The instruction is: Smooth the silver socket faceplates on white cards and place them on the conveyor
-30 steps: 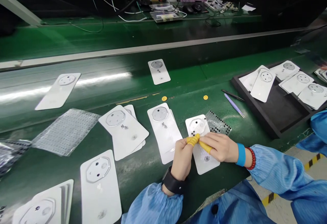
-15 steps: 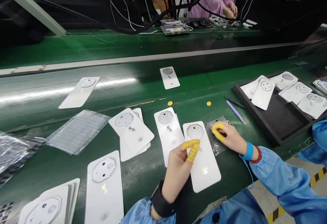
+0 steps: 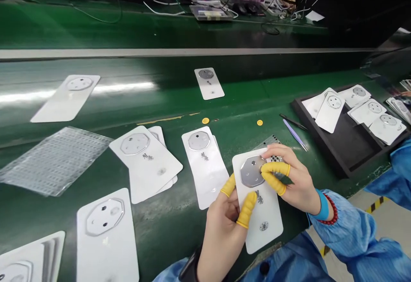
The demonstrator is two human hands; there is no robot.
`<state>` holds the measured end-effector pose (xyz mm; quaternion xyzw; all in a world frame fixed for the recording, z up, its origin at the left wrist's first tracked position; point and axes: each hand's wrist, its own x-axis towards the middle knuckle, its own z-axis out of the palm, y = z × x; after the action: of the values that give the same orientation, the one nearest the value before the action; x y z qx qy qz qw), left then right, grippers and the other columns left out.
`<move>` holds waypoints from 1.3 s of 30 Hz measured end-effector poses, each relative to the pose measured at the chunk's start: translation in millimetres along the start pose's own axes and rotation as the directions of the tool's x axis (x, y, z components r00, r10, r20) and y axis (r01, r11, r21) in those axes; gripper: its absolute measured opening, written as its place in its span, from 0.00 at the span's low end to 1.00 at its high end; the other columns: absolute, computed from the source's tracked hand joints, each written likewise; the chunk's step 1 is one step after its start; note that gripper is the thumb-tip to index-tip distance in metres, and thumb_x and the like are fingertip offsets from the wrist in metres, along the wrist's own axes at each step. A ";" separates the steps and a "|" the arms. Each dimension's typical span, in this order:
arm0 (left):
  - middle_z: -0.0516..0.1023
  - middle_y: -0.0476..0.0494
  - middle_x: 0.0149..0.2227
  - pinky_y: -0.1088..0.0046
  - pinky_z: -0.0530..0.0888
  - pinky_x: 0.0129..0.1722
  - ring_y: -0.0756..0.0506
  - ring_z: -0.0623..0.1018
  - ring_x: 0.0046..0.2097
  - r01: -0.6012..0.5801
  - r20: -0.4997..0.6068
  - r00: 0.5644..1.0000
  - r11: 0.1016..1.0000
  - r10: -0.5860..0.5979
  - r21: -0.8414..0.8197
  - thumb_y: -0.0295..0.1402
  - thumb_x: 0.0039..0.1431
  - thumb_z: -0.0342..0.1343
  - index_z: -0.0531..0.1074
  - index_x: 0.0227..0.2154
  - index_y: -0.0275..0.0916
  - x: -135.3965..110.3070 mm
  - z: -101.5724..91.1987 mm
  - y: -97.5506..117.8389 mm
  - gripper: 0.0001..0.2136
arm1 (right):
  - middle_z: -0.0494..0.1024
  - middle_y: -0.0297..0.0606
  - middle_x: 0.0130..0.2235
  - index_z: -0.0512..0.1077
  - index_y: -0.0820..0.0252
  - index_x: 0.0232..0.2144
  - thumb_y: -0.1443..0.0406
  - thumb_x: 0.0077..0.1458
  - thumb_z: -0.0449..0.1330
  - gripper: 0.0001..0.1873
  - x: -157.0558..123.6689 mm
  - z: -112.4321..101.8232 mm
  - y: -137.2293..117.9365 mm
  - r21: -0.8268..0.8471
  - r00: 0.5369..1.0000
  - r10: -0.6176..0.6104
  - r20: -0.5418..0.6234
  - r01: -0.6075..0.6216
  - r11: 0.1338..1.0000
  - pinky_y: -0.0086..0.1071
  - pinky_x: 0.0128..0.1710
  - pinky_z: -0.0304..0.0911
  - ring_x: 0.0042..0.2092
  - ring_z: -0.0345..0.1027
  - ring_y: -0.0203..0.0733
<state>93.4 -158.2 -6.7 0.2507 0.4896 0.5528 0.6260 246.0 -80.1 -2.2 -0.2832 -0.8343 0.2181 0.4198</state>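
Observation:
My left hand grips the left edge of a white phone back cover, thumb in a yellow finger cot on its face. The cover bears a silver octagonal camera plate near its top. My right hand, fingertips in yellow cots, is pinched at the plate's right edge, pressing there; whether it holds anything small I cannot see. Under that hand lies a clear sheet with small black dots.
More white covers lie on the green belt, in stacks left and centre. A black tray with several covers sits at right. Tweezers lie beside it. A clear film sheet lies left. Another person works beyond the belt.
My right hand came off the dotted sheet and went to the cover's camera plate. My left hand lifted and tilted the cover toward me.

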 end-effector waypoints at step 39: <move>0.83 0.48 0.26 0.78 0.75 0.21 0.46 0.80 0.24 0.077 0.011 0.997 0.992 -0.076 -0.099 0.24 0.39 0.71 0.73 0.41 0.38 -0.2 1.4 -5.1 0.23 | 0.73 0.59 0.53 0.67 0.70 0.51 0.74 0.59 0.52 0.17 -22.5 2.0 0.3 -0.110 0.950 -0.161 0.268 0.196 0.974 0.50 0.54 0.67 0.59 0.64 0.51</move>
<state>97.0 -159.4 -10.5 0.2025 0.4685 0.5509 0.6604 255.3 -94.9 -16.4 -0.2035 -0.9168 0.1569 0.3057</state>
